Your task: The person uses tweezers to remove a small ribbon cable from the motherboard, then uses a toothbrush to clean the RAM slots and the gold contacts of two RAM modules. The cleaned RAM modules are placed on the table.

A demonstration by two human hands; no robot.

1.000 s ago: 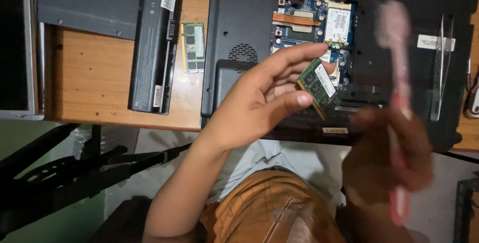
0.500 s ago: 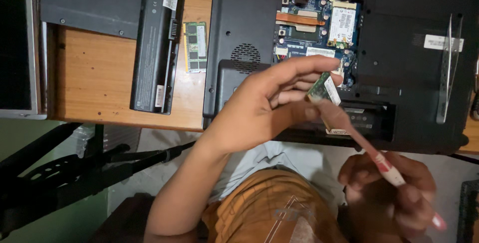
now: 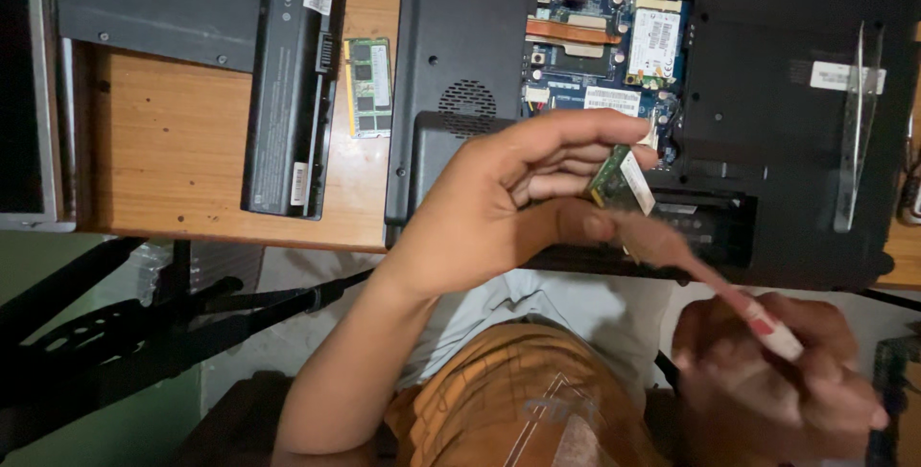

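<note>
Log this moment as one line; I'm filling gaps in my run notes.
left hand: pinches memory module | right hand: holds pink brush, tip at module | below: opened laptop | desk: battery, spare module

A black battery lies on the wooden desk, a green memory stick just beside it. Tweezers rest on the opened laptop.
</note>
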